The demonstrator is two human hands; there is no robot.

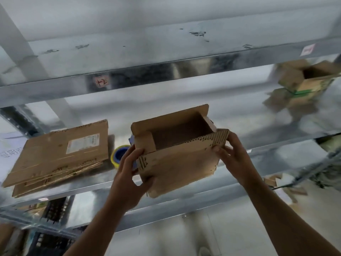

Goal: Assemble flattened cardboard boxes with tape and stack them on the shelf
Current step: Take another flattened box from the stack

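My left hand [129, 170] and right hand [234, 156] grip the box [177, 157] by its ends, long axis left-right. Stacked boxes [304, 84] sit well right on the shelf [249, 126]; right hand nearer.

3 open boxes: held box [177, 156], upper stacked box [311, 80], lower stacked box [287, 100]. 1 flattened cardboard pile [59, 152]. 1 yellow-and-blue tape roll [119, 155]. 2 grips: left grip [129, 170], right grip [235, 156].

Open-topped brown cardboard box [177, 154] gripped between left hand [129, 174] and right hand [234, 156]; yellow-and-blue tape roll [118, 156] just beyond the left hand.
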